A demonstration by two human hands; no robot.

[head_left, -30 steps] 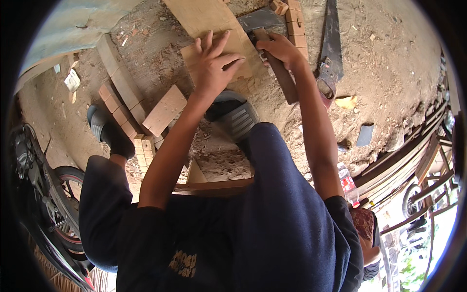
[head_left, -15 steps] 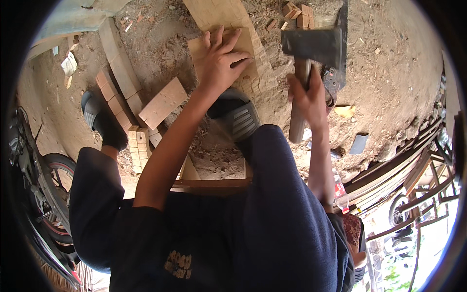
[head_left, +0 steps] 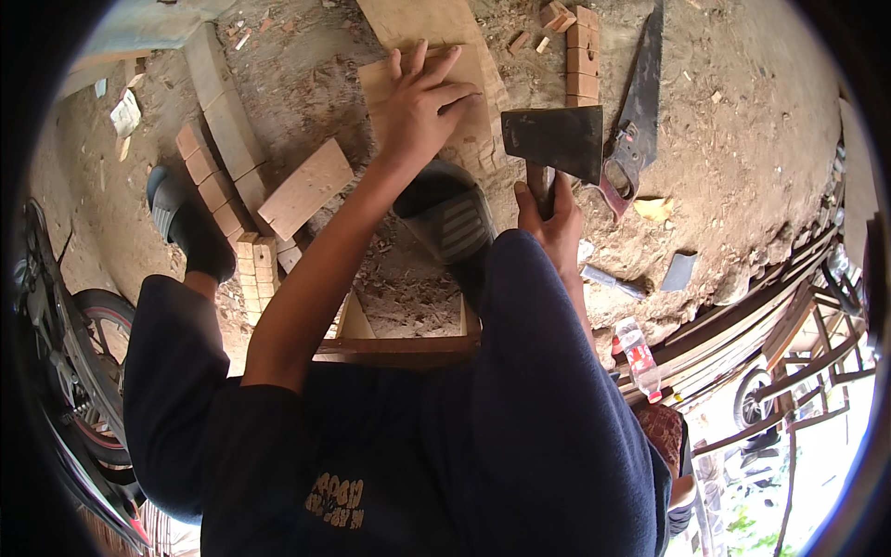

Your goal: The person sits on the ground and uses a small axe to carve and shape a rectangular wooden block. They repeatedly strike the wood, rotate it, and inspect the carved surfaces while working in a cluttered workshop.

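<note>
My left hand (head_left: pixel 422 107) lies flat with fingers spread on a light wooden board (head_left: pixel 459 121) that rests on the dirt ground. My right hand (head_left: pixel 549 218) grips the wooden handle of a hatchet (head_left: pixel 555 139), whose dark rusty head is raised just right of the board, beside my left fingers. My right foot in a dark sandal (head_left: pixel 447 215) stands on the near end of the board. My left foot in a dark sandal (head_left: pixel 186 223) is set on the ground far to the left.
A handsaw (head_left: pixel 636 121) lies on the dirt right of the hatchet. Small wooden blocks (head_left: pixel 580 51) are stacked at the top, more wooden blocks (head_left: pixel 218 200) and a plank (head_left: pixel 304 186) at left. A wooden frame (head_left: pixel 408 348) sits under me. A plastic bottle (head_left: pixel 639 357) and metal frames (head_left: pixel 789 316) lie right.
The hatchet rose from the board at one second ago to a raised position, and now its head sits lower and closer to my left fingers. My left hand stayed on the board.
</note>
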